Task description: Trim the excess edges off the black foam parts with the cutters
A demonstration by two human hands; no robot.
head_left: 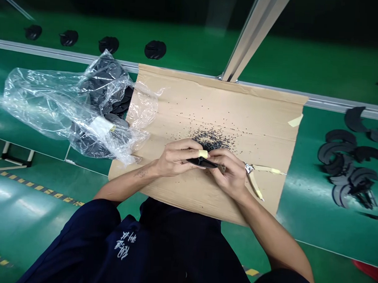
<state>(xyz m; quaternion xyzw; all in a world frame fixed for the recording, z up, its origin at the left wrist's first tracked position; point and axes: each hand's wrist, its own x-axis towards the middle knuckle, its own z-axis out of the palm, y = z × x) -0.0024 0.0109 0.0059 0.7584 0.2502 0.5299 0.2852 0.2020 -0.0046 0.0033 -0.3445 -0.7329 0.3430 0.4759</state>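
Note:
My left hand (176,158) and my right hand (230,171) both grip a thin, dark curved plastic part (203,162) over the cardboard. A strip of yellow tape wraps a fingertip of my left hand. Just past the hands lies a scattered pile of tiny black bits (212,138). Side cutters (252,177) with pale yellow handles lie beside my right hand, their jaws partly hidden by it. Fingers cover much of the part, so its full shape does not show.
The cardboard sheet (168,115) covers the green bench. At left, a clear plastic bag (53,98) holds dark parts. Loose curved black parts (337,152) are heaped at right. Several black pieces (155,50) stand beyond the metal rail. A metal post (256,36) rises at the back.

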